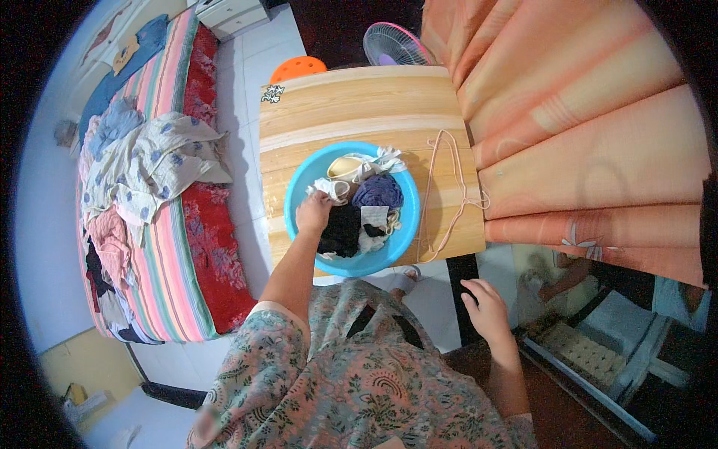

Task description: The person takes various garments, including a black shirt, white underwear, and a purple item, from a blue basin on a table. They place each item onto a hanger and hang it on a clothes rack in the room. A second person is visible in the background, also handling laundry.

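A light blue plastic basin [292,179] full of small clothes stands on a wooden table. My left hand [314,212] reaches over its left side, fingers closed on a white cloth [329,187]. Around that cloth lie a pale yellow cup-shaped piece [345,168], a bunched dark purple-blue cloth [378,191] and a black cloth [340,233]. My right hand [488,308] hangs off the table's near right corner, its thumb and fingers apart, holding nothing.
Pink wire hangers [438,196] lie on the table [336,90] right of the basin. An orange curtain [583,142] hangs along the right. An orange stool [298,69] and a fan [395,45] stand beyond; a striped bed [168,262] with clothes is left.
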`<state>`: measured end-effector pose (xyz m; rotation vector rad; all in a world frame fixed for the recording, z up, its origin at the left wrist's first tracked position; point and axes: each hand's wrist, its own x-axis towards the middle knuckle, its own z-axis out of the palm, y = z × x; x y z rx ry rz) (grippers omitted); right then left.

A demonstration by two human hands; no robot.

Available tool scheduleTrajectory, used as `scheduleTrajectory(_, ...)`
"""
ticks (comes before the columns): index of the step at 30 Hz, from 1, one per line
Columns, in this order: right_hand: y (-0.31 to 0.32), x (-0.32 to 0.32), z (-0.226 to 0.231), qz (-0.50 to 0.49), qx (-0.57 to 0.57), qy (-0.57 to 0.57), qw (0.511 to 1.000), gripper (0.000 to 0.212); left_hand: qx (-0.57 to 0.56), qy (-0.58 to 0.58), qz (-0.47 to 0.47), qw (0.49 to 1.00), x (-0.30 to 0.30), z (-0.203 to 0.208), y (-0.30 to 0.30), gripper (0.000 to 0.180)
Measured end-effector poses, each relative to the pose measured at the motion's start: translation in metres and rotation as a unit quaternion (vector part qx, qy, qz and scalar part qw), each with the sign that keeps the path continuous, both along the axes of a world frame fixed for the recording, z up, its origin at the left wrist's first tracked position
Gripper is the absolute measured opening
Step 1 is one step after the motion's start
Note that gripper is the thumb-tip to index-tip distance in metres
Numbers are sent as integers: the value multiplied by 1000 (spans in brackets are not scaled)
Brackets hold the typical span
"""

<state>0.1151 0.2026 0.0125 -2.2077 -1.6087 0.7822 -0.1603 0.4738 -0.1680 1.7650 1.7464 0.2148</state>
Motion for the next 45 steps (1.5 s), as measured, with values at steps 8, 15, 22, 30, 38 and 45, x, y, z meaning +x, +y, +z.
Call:
scheduleTrajectory(8,52,-20,-29,83,9,103,991,24,-34,-544,221,809,-27,64,-19,19)
scheduleTrajectory(15,67,-19,-142,-74,-49,289,953,24,26,-672,121,730,-26,220,-45,25)
scheduleTrajectory(22,72,-40,-140,-195,35,291,936,50,25,-760,99,642,-23,299,-64,33)
scheduleTrajectory(30,179,-134,-15,-83,124,738,658,72,-112,-836,44,535,-8,305,-64,35)
scheduleTrajectory(38,184,-125,-59,-120,36,673,729,52,-86,-416,140,894,-88,175,-18,40)
scheduleTrajectory(45,153,-190,-61,108,148,384,905,62,-550,-692,171,436,-39,90,-47,74)
